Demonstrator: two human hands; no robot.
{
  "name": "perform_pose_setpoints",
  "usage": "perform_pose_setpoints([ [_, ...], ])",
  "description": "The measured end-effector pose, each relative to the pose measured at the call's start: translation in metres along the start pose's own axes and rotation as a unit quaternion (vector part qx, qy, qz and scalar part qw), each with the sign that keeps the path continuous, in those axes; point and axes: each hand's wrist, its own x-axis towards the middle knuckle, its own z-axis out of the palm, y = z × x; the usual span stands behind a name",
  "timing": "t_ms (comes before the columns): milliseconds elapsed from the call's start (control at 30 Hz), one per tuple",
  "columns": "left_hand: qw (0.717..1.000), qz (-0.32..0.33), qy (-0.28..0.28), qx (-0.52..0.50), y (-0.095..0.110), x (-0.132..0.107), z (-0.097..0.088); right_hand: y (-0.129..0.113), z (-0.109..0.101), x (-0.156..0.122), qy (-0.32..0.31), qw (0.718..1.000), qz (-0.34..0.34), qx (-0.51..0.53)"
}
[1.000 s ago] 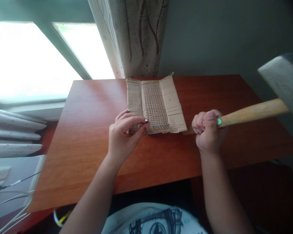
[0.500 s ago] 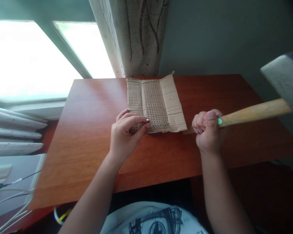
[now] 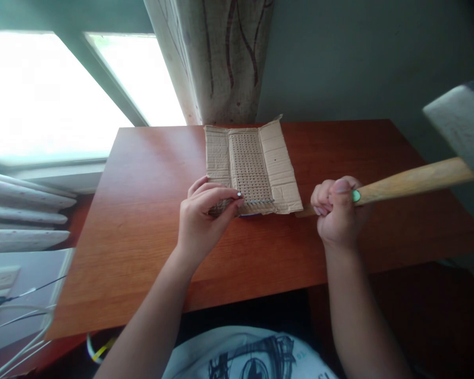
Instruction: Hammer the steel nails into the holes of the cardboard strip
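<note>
A flattened cardboard piece (image 3: 276,163) lies on the red-brown wooden table (image 3: 142,210); its middle strip carries a grid of small holes, with a row of nails along the near edge. My left hand (image 3: 201,221) pinches a small nail (image 3: 239,195) upright at the near left corner of that grid. My right hand (image 3: 337,210) is closed round the wooden handle of a hammer (image 3: 414,179). The grey hammer head (image 3: 460,123) is raised at the far right, well away from the cardboard.
A patterned curtain (image 3: 221,58) hangs behind the table beside a bright window (image 3: 55,89). At the left stand stacked white boards (image 3: 19,210), a wall socket (image 3: 0,276) and loose cables (image 3: 19,321). A grey wall rises behind the table.
The hammer head has drifted slightly up and to the right. My left hand keeps the nail in the same spot.
</note>
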Motion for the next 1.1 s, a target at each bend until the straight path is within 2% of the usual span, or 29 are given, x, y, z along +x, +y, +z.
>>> perform_pose_setpoints([
  [233,1.000,-0.009,-0.004,0.002,0.0014,0.0005,-0.0003,-0.0007,0.0004,-0.0002,0.000,1.000,0.003,-0.002],
  [467,1.000,0.021,-0.007,0.000,0.0008,0.0008,-0.0009,0.0008,-0.0006,-0.0005,-0.004,1.000,-0.003,0.004],
  [700,0.999,0.023,-0.019,0.016,0.0058,0.0013,0.0001,-0.0007,0.0001,-0.0006,-0.001,1.000,0.002,0.000],
  [833,0.999,0.030,-0.029,-0.009,0.0042,0.0011,0.0024,-0.0016,0.0007,-0.0012,0.000,1.000,0.005,-0.008],
  [1000,0.999,0.005,-0.018,-0.041,0.0001,-0.0011,0.0052,-0.0020,-0.0004,-0.0006,-0.007,0.999,0.007,-0.040],
  [1100,0.999,-0.006,-0.020,-0.044,-0.0002,-0.0023,0.0064,-0.0034,-0.0021,0.0031,-0.039,0.996,0.030,-0.072],
])
